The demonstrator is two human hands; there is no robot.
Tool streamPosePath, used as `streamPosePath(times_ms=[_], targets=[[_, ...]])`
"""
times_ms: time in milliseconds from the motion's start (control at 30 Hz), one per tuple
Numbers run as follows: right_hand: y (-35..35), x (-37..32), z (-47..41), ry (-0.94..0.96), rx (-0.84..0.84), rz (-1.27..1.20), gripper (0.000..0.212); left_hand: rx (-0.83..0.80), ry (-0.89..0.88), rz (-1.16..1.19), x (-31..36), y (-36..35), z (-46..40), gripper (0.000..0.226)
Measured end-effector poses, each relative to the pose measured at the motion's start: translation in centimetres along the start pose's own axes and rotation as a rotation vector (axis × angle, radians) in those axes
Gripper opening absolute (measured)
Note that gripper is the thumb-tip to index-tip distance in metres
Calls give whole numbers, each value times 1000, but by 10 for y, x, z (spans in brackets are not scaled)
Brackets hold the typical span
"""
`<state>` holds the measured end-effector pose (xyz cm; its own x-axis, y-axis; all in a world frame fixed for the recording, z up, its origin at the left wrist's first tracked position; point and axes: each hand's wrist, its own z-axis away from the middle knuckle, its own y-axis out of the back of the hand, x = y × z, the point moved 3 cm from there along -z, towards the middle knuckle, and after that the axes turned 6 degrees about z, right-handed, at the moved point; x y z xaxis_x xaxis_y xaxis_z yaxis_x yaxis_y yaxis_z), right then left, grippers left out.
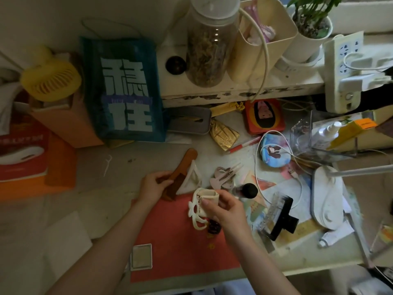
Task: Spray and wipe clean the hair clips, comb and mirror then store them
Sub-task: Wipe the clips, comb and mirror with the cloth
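My left hand grips the toothed end of a brown wooden comb that lies slanted on the desk. Beside the comb rests a pale triangular hair clip. My right hand pinches a folded white wipe against a cream flower-shaped hair clip over an orange mat. Under that hand lies a small dark brown clip. Pinkish flat clips lie further back, and a black and clear claw clip sits to the right. A round blue mirror lies behind them. A small black-capped bottle stands by my right fingers.
A blue bag, a yellow fan and orange boxes crowd the left. A raised shelf carries a jar, a bin and a plant. A white lamp base, cables, a clear organiser and a tube fill the right.
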<state>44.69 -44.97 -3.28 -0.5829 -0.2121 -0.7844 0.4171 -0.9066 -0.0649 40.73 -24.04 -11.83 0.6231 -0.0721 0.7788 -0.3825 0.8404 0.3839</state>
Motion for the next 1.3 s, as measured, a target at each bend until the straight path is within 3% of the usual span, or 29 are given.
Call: streamPosePath(times_ms=[433, 767, 867, 1100, 1300], targets=[[-14, 11, 30, -6, -101, 69, 18, 76, -17, 103, -33, 47, 73, 52], [-37, 47, 61, -44, -138, 106, 18, 124, 111, -245, -127, 100, 160, 75], [-48, 58, 72, -42, -128, 131, 16, 71, 146, -360, -145, 104, 167, 79], [-83, 97, 105, -12, 64, 140, 15, -77, -49, -441, -168, 118, 162, 80], [-132, 136, 139, -20, 223, -19, 19, -182, -286, -473, -166, 136, 150, 67]])
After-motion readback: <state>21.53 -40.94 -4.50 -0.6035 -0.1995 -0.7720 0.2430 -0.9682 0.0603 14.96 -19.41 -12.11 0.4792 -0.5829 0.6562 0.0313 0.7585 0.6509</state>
